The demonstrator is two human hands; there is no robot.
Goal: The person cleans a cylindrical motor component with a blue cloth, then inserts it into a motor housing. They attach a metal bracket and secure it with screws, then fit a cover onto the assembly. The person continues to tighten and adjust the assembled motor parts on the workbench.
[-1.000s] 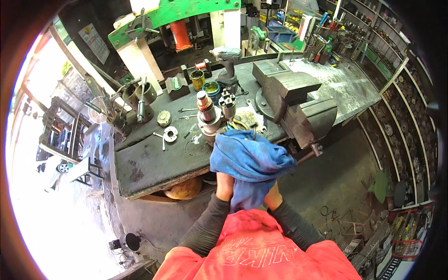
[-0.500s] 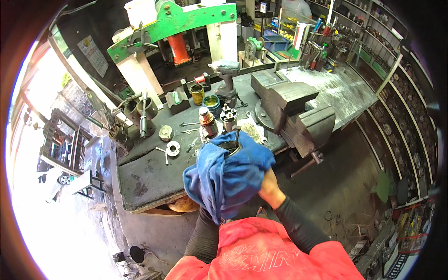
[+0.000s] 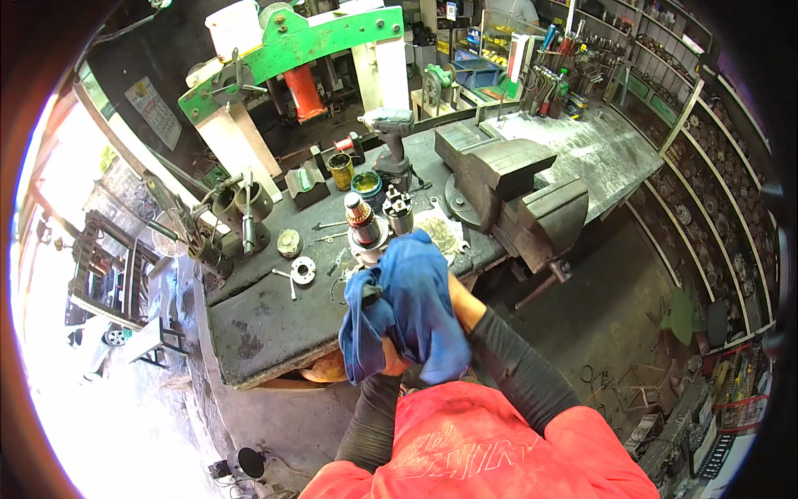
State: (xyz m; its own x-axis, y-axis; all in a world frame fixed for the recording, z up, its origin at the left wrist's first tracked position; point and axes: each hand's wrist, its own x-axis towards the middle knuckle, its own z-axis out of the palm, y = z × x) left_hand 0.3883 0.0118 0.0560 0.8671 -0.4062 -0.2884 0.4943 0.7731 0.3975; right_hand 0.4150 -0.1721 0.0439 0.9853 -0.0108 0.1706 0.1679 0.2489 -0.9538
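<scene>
A bunched blue cloth (image 3: 420,303) is held up in front of my chest, over the bench's near edge. My left hand (image 3: 394,358) grips its lower left part, fingers partly tucked into the folds. My right hand (image 3: 462,304) is inside the cloth from the right; only the wrist and the heel of the hand show, and the fingers are covered. A small dark part (image 3: 371,293) pokes out on the cloth's left side; the rest of what is wrapped stays hidden. Just beyond stand a motor armature (image 3: 361,218) with copper windings and a metal cylindrical part (image 3: 398,211).
The dark workbench (image 3: 266,320) carries a ring-shaped flange (image 3: 302,269), a round metal cap (image 3: 289,243), a cordless impact wrench (image 3: 392,141), open tins (image 3: 340,170) and a spanner (image 3: 462,238). A big bench vise (image 3: 507,183) stands right. Behind is a green press frame (image 3: 316,37).
The cloth has turned and now covers the metal rim that showed at its top. My left hand has come into sight at its lower left; my right hand has moved deeper behind it.
</scene>
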